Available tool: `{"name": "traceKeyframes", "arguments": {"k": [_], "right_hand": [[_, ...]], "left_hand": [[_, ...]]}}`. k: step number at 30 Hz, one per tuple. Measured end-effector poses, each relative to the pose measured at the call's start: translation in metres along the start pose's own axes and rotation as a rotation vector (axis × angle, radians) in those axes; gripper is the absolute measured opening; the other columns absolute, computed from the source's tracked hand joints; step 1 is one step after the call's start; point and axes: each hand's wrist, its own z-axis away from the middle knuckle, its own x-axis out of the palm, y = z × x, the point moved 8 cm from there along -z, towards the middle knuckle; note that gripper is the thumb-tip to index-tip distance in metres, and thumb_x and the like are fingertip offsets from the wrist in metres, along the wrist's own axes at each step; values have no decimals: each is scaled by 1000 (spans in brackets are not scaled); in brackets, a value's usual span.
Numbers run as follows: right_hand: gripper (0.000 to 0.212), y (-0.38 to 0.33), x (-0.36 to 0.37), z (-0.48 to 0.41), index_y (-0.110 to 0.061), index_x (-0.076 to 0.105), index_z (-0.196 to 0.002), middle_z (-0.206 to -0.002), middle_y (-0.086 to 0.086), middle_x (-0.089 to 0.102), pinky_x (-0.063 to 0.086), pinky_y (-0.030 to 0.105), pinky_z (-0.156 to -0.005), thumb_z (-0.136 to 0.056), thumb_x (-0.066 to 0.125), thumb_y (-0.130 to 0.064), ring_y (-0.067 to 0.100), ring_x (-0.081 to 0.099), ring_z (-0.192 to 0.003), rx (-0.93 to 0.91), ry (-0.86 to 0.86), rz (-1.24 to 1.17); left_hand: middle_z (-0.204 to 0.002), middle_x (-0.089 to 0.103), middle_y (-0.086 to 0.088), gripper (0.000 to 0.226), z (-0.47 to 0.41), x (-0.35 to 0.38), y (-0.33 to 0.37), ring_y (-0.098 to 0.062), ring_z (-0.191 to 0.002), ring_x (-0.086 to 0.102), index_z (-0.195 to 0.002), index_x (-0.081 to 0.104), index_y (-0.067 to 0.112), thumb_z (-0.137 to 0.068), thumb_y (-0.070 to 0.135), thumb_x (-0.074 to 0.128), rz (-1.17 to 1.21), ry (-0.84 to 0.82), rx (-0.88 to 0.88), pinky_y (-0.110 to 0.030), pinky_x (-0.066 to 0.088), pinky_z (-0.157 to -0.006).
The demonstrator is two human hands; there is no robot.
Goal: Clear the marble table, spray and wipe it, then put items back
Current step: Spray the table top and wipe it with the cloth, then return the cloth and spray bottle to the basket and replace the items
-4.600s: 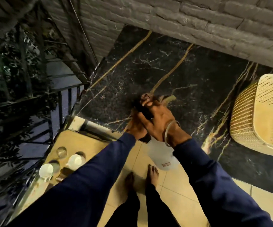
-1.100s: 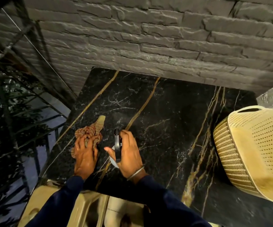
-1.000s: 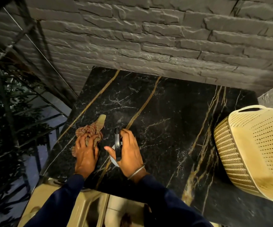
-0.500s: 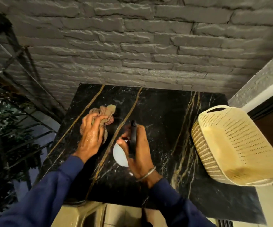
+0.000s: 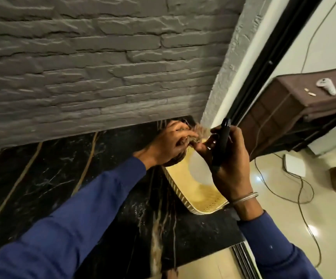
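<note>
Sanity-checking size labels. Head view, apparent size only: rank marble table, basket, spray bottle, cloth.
1. marble table
2. basket, partly hidden by the hands
3. spray bottle, in right hand
4. cloth, mostly hidden in left hand
Bottle versus basket unsure: bottle is nearer.

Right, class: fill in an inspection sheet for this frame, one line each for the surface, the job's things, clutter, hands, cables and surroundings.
Surface: black marble table with gold veins, mostly bare.
Job's things: brown cloth and spray bottle, both held above the cream basket at the table's right end.
Clutter: nothing seen on the marble besides the basket.
Hands: left hand grips the cloth; right hand holds the bottle by its black trigger head.
Cables: a thin cable loops across the floor.
Surroundings: grey brick wall; brown cabinet with a white device on top.
</note>
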Motion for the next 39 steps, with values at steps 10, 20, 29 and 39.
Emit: {"name": "traceKeyframes", "arguments": {"k": [10,20,29,39], "right_hand": [[62,163,-24,20,-9,45,-106,-88,-1,60,51,13,-62,-64,88,-26,4,63,-74,366,-68,223],[90,214,-6,28,-20,48,-108,-108,0,58,57,33,-82,-34,90,-49,18,62,-94,563,-314,460],[85,162,-67,27,-23,52,-126,-116,-3,57,54,29,-81,-52,93,-24,16,59,-97,491,-92,619],[36,193,-74,126,-27,64,-91,-84,4,76,56,50,-84,-70,77,-53,28,74,-79,1122,136,308]], "left_hand": [[-121,48,-10,32,-19,171,-53,-28,-116,42,-126,52,20,-96,29,47,-165,-541,-181,-44,34,-103],[-143,33,-11,49,-6,212,-74,-33,-142,15,-136,45,23,-91,38,55,-246,-762,-199,-56,5,-118],[-110,64,0,26,-47,85,-51,-16,-106,55,-105,69,19,-84,5,66,-76,49,-195,-26,46,-92],[-108,71,-11,33,-6,81,-137,-20,-86,67,-118,60,13,-94,36,55,44,-173,-684,-25,52,-62]]}}
